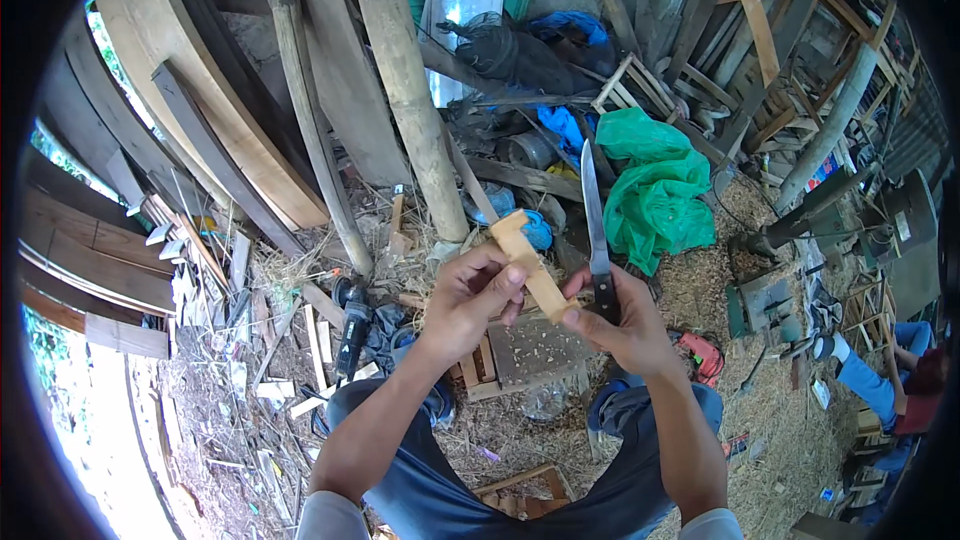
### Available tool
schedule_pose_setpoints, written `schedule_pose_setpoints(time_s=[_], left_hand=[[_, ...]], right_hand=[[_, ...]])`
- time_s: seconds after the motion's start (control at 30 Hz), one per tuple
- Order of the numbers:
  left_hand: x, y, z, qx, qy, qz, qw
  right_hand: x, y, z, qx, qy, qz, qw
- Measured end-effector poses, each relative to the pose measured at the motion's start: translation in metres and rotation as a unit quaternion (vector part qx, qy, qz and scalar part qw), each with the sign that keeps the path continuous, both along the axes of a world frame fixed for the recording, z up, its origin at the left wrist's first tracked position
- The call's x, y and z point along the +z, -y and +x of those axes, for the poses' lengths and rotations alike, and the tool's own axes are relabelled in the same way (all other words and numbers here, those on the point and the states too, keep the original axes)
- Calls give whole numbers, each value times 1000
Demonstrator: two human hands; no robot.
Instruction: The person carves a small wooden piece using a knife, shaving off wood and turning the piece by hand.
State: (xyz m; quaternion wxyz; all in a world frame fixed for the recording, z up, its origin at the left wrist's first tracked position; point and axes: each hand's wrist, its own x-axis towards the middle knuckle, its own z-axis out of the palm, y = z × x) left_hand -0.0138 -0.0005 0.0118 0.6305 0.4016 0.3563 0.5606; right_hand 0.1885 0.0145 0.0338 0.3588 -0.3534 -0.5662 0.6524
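My left hand (474, 302) is closed around a pale wooden handle-like piece (541, 285), held at a slant in front of me. A narrow, pointed, blade-like strip (474, 186) seems to extend from its far end; I cannot tell its material. My right hand (632, 324) grips a knife (595, 212) by its black handle, with the long steel blade pointing up and away from me. The right fingertips also touch the near end of the wooden piece. Below both hands stands a low wooden block (540, 352) sprinkled with shavings.
An angle grinder (352, 328) lies at left beside wood offcuts. A red power tool (703, 356) rests on the shavings at right. Beyond are a green plastic sheet (655, 185), a wooden post (408, 90) and leaning boards (215, 90). Another person (880, 390) sits at far right.
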Motion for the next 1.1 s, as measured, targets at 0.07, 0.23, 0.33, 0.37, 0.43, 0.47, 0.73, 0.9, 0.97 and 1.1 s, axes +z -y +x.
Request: schedule_pose_setpoints(time_s=[0.07,0.23,0.33,0.37,0.43,0.47,0.73,0.9,0.97,1.1], left_hand=[[-5,-3,0,0,-12,12,1000],[-6,-4,3,21,-19,23,999],[1,-3,5,-27,42,-32,998],[4,-2,7,-61,76,-68,993],[3,-1,9,-80,97,-82,989],[3,-1,10,-104,120,-94,983],[-10,1,9,-274,190,-160,929],[0,7,23,-209,47,-140,967],[-6,5,23,-160,47,-120,979],[-12,-2,7,-171,3,-21,985]], right_hand=[[2,2,-2,7,9,1,1000],[-18,-5,-9,7,20,186,982],[-14,-8,-2,-20,61,185,981],[-9,-8,0,-44,114,242,962],[-7,-8,-1,-67,167,297,938],[-9,-9,-4,-112,159,320,927],[8,-5,-7,-96,88,169,977],[-9,-9,-1,-64,19,122,990],[-6,-10,2,-65,42,140,987],[-2,-11,7,-73,113,126,983]])
